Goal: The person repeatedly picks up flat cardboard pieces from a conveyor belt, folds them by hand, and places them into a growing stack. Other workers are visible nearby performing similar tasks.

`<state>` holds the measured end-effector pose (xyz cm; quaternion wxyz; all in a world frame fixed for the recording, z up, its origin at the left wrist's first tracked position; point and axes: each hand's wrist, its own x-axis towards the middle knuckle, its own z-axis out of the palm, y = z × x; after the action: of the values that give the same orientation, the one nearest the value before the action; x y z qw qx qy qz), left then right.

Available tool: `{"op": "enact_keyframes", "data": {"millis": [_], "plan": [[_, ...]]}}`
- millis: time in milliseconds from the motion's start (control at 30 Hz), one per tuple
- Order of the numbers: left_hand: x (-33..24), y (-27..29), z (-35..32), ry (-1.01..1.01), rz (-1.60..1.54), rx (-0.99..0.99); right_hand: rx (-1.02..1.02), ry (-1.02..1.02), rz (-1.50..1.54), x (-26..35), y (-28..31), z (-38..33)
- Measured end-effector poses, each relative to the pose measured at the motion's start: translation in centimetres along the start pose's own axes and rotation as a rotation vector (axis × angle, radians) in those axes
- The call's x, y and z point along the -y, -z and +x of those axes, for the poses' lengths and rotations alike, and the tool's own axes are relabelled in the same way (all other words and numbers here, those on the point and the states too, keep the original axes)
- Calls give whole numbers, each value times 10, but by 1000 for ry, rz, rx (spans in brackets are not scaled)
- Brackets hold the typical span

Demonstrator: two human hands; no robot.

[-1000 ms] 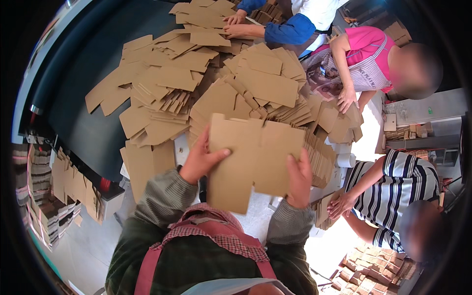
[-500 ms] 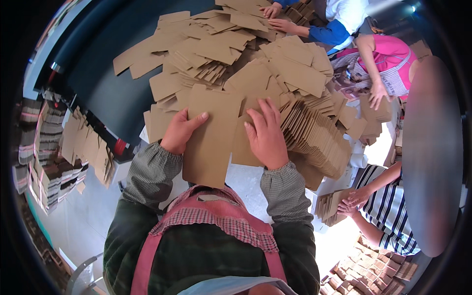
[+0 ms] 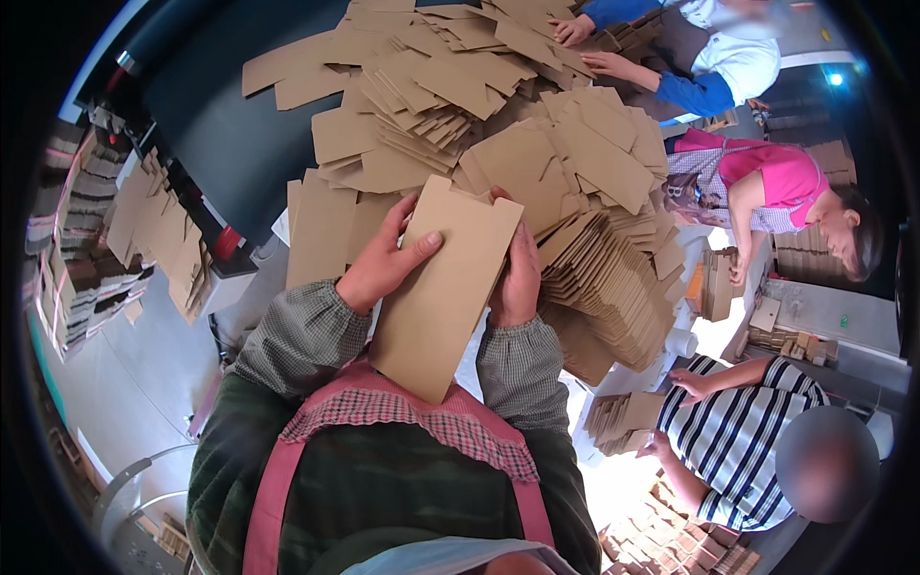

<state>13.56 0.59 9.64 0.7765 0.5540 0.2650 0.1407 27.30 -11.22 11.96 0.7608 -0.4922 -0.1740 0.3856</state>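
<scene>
Between my hands is a flat brown cardboard piece (image 3: 446, 287), tilted in front of my apron; I cannot tell whether it is one piece or several together. My left hand (image 3: 388, 259) grips its left edge, thumb lying on the face and fingers behind. On the opposite edge my right hand (image 3: 517, 273) is closed, its fingers partly hidden behind the cardboard. Just beyond lies a heap of loose flat cardboard pieces (image 3: 422, 86). To the right of my right hand leans a tight row of cardboard pieces (image 3: 613, 287).
A dark conveyor belt (image 3: 220, 144) runs along the far left, under the heap. Tied cardboard bundles (image 3: 81, 240) stand at the left. Three co-workers handle cardboard: blue sleeves (image 3: 704, 91) at the back, a pink top (image 3: 776, 182) and a striped shirt (image 3: 728, 431) at the right.
My right hand has moved to the held cardboard's right edge, and the cardboard has tilted clockwise. The view has shifted. The striped-shirt person's hands have come apart around their stack.
</scene>
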Motion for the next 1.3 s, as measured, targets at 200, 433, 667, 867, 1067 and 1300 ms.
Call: {"op": "enact_keyframes", "data": {"millis": [200, 433, 667, 867, 1067, 1300], "plan": [[9, 6, 5, -7, -72, -2, 1, -26, -46, -3, -1, 11], [14, 13, 3, -17, -47, -53, 27, -140, 53, -6, -3, 18], [22, 27, 1, 65, -110, -56, 8, -220, 133, -13, -6, 19], [0, 33, -23, 96, -238, 60, 85, -116, 36, -31, -7, 22], [34, 98, -45, 219, -447, -55, 31, -242, -156, -36, 6, -32], [88, 200, -36, 144, 332, -540, 68, -451, -198, -191, -20, 4]]}}
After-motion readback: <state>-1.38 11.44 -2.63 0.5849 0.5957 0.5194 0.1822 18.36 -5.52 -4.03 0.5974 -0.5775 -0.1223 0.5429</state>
